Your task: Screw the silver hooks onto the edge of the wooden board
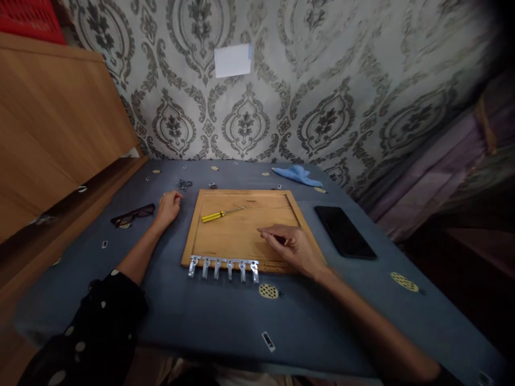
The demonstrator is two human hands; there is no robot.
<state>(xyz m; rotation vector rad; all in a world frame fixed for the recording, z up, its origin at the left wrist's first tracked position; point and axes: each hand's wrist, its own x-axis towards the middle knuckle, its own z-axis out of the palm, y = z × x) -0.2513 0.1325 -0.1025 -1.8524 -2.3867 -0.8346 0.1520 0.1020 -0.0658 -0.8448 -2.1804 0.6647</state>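
A table under a dark blue cloth (225,321) stands against a wall papered in a grey damask pattern, seen from above and from the near side. A yellow-handled screwdriver (219,214) lies loose on a wooden board (241,236) at the middle of the table, in the board's far left part. Its long axis runs nearly crosswise to the view, with the handle to the left and the blade to the right. The blade end is tilted slightly toward the wall.

The right hand (295,247) rests on the board's near right part, thumb and forefinger pinched together and pointing left. Something small and dark shows at the pinch, too small to identify. The screwdriver lies to the left of and beyond these fingertips, apart from them, with its blade end the nearer one.

The left hand (169,206) lies on the cloth just off the board's far left corner, fingers curled under in a loose fist. Whether it encloses anything cannot be told. It sits to the left of the handle, near but not touching. The handle is thus nearer the left hand and the blade nearer the right.

A row of six metal hooks (223,266) lies along the board's near edge. Outward lie dark-framed glasses (132,214) left of the left hand, a black phone (344,231) right of the board, a blue rag (295,174) by the wall, and a wooden cabinet (52,123) at the left.
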